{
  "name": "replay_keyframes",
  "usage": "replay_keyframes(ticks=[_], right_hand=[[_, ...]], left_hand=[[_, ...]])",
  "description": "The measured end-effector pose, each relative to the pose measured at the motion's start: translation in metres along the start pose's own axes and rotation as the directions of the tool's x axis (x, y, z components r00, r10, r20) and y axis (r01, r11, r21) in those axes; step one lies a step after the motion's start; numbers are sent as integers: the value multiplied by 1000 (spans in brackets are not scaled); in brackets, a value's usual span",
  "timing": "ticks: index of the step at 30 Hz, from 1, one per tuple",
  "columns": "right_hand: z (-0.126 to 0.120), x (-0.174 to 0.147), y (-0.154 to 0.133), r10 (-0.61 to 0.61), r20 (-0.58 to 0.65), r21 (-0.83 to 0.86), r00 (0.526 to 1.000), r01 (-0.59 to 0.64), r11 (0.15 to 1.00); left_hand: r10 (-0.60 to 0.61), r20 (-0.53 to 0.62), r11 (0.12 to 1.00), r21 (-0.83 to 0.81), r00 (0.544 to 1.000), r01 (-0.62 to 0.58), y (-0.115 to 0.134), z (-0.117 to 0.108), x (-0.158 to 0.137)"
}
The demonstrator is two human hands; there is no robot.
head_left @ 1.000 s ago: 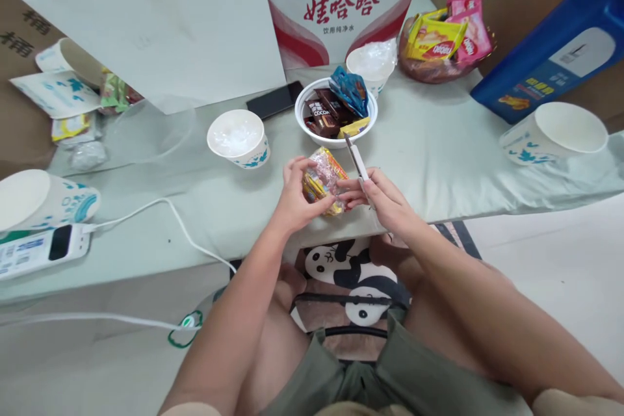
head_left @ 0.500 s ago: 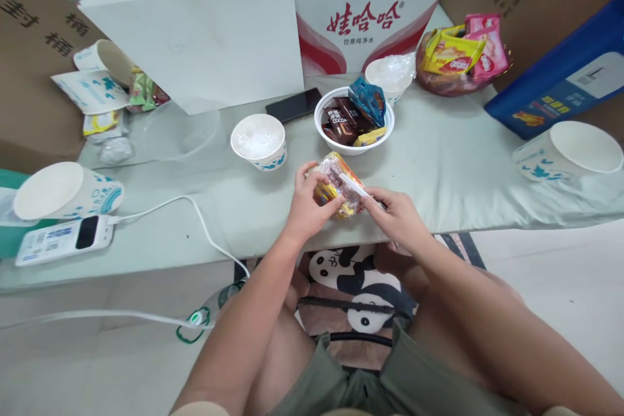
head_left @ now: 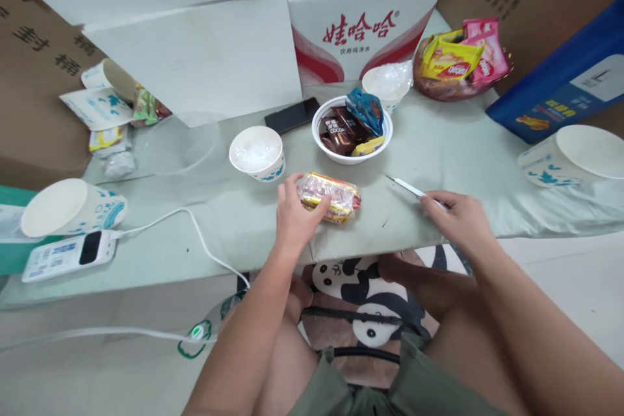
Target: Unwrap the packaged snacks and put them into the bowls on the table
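My left hand (head_left: 299, 218) grips a pack of snacks (head_left: 336, 198) in clear wrap with yellow and red print, low over the table's near edge. Off to the right, my right hand (head_left: 461, 218) is closed round the handle of a white utility knife (head_left: 408, 187), its blade pointing left toward the pack. Behind the pack stands a white bowl (head_left: 351, 157) of wrapped snacks, brown, blue and yellow. A paper cup (head_left: 258, 151) with clear plastic in it is just beyond my left hand.
A dark phone (head_left: 291, 116) lies behind the cups. Cartons (head_left: 365, 26) line the back. A basket of snacks (head_left: 461, 75) and a paper cup (head_left: 575, 156) stand right. At left are a power bank (head_left: 68, 255) with a white cable and a paper cup (head_left: 73, 208).
My right hand has drawn the knife away from the pack to the right. My left hand keeps hold of the pack, which is now turned more level.
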State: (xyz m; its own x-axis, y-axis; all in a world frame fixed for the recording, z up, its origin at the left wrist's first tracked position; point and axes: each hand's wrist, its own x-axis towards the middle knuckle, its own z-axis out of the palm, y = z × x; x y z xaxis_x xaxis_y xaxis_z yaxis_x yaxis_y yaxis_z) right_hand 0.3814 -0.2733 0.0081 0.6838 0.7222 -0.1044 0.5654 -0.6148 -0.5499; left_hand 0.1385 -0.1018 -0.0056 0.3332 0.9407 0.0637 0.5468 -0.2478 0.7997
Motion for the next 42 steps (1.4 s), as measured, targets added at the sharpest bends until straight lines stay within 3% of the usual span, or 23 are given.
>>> replay_keyframes(ticks=[5, 7, 10, 13, 17, 22, 25, 31, 36, 38, 42], right_hand=[[11, 19, 18, -86, -274, -261, 958, 12, 965], [21, 16, 8, -230, -322, -224, 919, 162, 961], [40, 5, -26, -522, -193, -26, 831, 527, 849], [58, -4, -61, -665, -34, 86, 746, 665, 742], [65, -1, -74, -632, 62, 120, 773, 622, 773], [52, 8, -59, -623, 37, 199, 781, 605, 771], [44, 8, -49, -590, -40, 214, 806, 584, 783], [30, 2, -34, -546, -78, 142, 834, 551, 822], [33, -3, -35, -605, -67, 120, 793, 608, 785], [35, -2, -34, -627, -62, 81, 777, 630, 773], [31, 0, -26, -617, -167, 29, 769, 629, 777]], left_hand=[[63, -67, 989, 140, 996, -53, -2, -3, 2], [61, -88, 982, 182, 994, -44, -2, -3, 2], [37, -62, 992, 125, 997, -29, -1, -2, 2], [-3, 29, 997, -71, 1000, 5, -1, -1, 1], [-92, 29, 978, -184, 995, 96, -4, -5, 3], [-156, 51, 964, -210, 986, 163, -16, -16, 10], [-186, 95, 961, -192, 978, 201, -23, -20, 14], [-159, 69, 976, 162, 985, 147, -21, -29, 16], [-155, 220, 973, 203, 963, 110, -12, -29, 12], [-130, 196, 979, 181, 972, 95, -12, -28, 12], [-93, 93, 985, 155, 991, 77, -16, -31, 19]])
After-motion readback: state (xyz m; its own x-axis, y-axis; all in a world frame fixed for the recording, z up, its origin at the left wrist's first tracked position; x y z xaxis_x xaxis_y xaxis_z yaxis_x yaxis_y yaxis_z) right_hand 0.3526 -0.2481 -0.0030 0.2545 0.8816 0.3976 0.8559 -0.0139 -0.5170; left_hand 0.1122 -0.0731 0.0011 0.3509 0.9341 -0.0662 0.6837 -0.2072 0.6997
